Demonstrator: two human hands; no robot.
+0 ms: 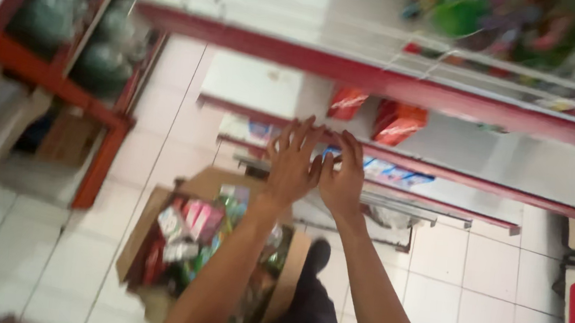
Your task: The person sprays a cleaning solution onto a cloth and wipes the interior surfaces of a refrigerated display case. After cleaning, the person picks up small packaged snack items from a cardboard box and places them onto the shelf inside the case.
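Left hand (292, 160): raised in front of the red-edged shelf rack (407, 89), fingers spread and open, holding nothing that shows.
Right hand (342, 177): just beside the left, thumbs nearly touching, fingers open and slightly curled, empty as far as the blur lets one tell.
Shelf rack: white shelves with red front edges; both hands hover before a lower shelf's front edge.
Red packets (395, 121): two stand on a middle shelf, above and to the right of the hands, well back from its front edge.
Cardboard box (147, 232): open on the tiled floor (472, 291) under the left forearm, filled with mixed small packets.
Second rack (64, 77): orange-framed, at the left, holding green bagged goods.
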